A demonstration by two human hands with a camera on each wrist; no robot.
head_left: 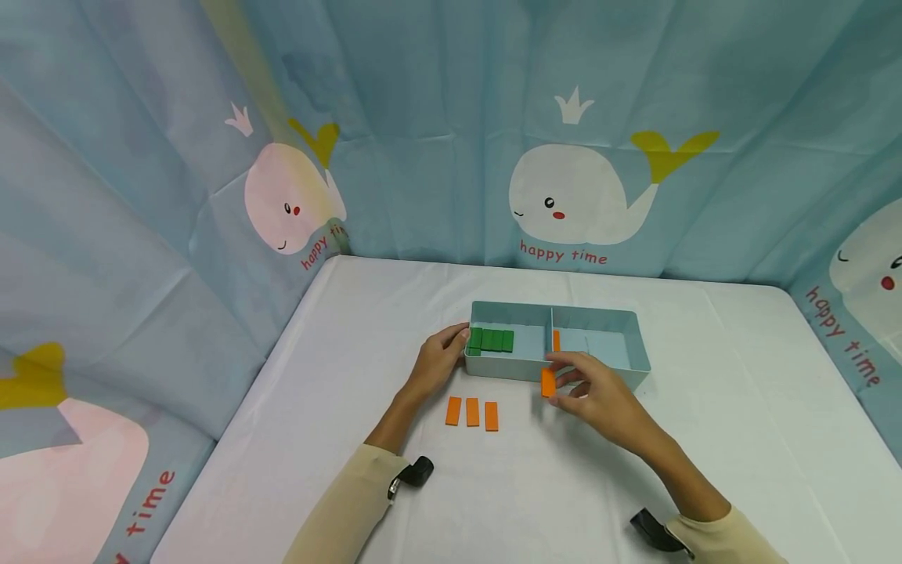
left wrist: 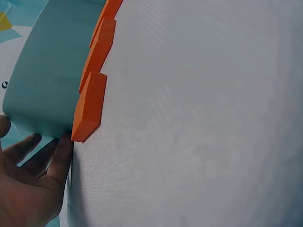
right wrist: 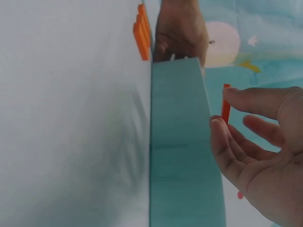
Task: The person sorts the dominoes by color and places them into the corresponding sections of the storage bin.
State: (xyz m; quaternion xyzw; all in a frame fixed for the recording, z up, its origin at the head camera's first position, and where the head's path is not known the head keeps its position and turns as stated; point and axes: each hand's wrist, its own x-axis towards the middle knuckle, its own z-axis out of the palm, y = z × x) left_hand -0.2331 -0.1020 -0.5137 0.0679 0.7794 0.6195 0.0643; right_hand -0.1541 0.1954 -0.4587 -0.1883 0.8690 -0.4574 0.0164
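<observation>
A light teal box (head_left: 503, 367) with two compartments stands on the table. My left hand (head_left: 438, 362) holds its left end, fingertips against the end wall in the left wrist view. Between thumb and fingertips, my right hand (head_left: 595, 398) pinches an orange tile (head_left: 548, 383), upright just in front of the box near the divider (head_left: 552, 329). Three more orange tiles (head_left: 473, 412) lie in a row on the table before the left compartment. Inside that compartment are several green tiles (head_left: 492, 340). Another orange tile (head_left: 557, 341) shows in the right compartment beside the divider, partly hidden.
A white cloth covers the table (head_left: 395, 313). Behind and beside it hangs a blue curtain (head_left: 423, 157) with whale prints. A black wrist device (head_left: 416, 472) sits at my left sleeve, another black device (head_left: 655, 531) at the right sleeve.
</observation>
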